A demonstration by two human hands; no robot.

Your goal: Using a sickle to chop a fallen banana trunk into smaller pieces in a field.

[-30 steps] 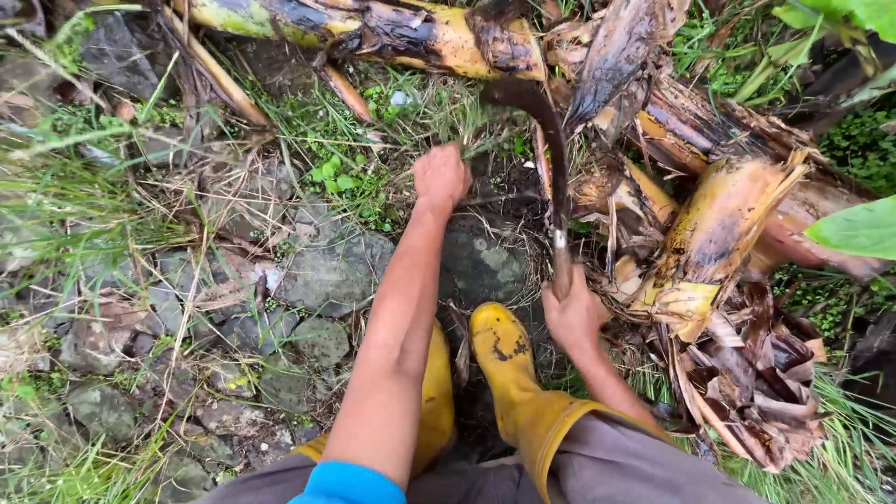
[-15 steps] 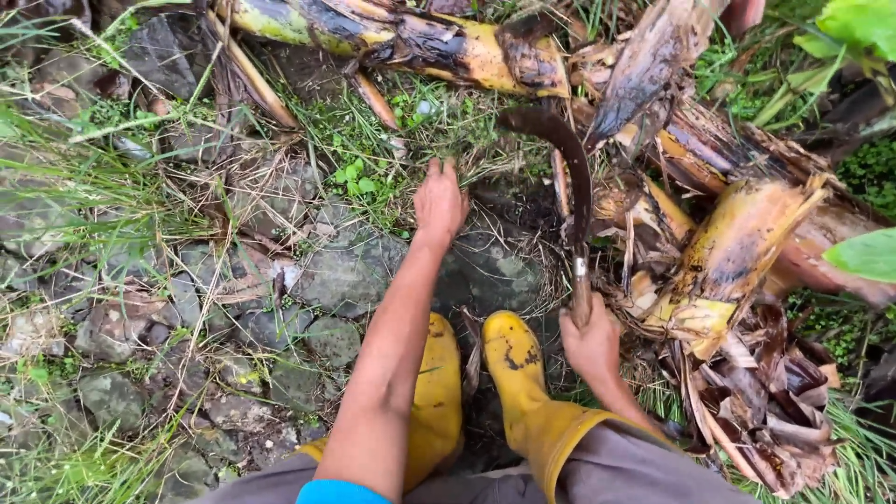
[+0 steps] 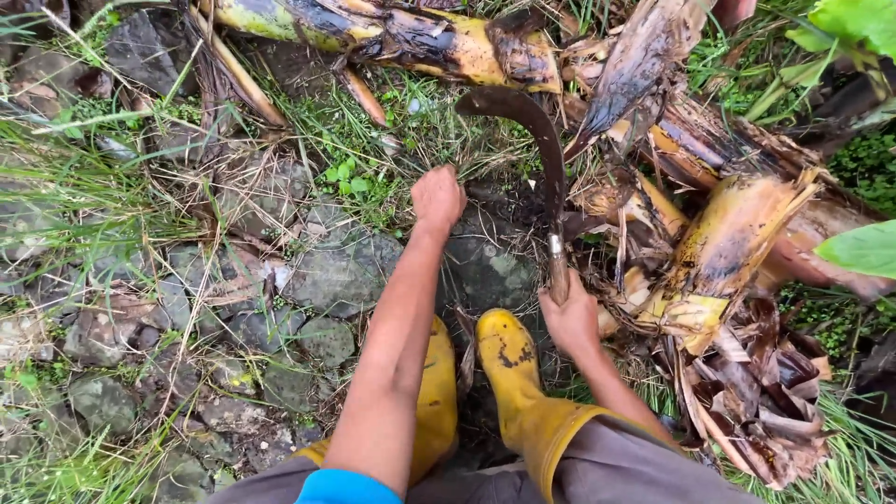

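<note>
Underfoot, flat grey stones (image 3: 345,266) set among grass and dry stalks, with two yellow rubber boots: one (image 3: 511,369) planted between the arms, the other (image 3: 435,392) partly hidden behind the left forearm. Across the top, a cut banana trunk (image 3: 411,37), yellow-green and blackened, lying roughly left to right. To the right, a heap of split banana stalk and peeled brown sheaths (image 3: 728,252), with a darker curled pile of dry sheath (image 3: 765,411) lower down and green leaves (image 3: 863,247) at the right edge. Between trunk and boots, a small patch of green weeds (image 3: 350,177).

Right hand (image 3: 571,317) clamped around the handle of a sickle (image 3: 546,159), just right of the nearer boot and close against the heap. Long axis of the sickle near vertical in view: handle at the bottom in the fist, a pale metal collar just above the fingers, dark blade rising away from the person. Blade hooking over to the left at the top, tip pointing left just below the trunk's dark end. Sheath debris crowding the blade's right side; bare soil and grass on its left.

Left hand (image 3: 437,198) closed into a loose fist, knuckles down over the stones and grass left of the blade; nothing visible in it, contact with the ground not clear.
</note>
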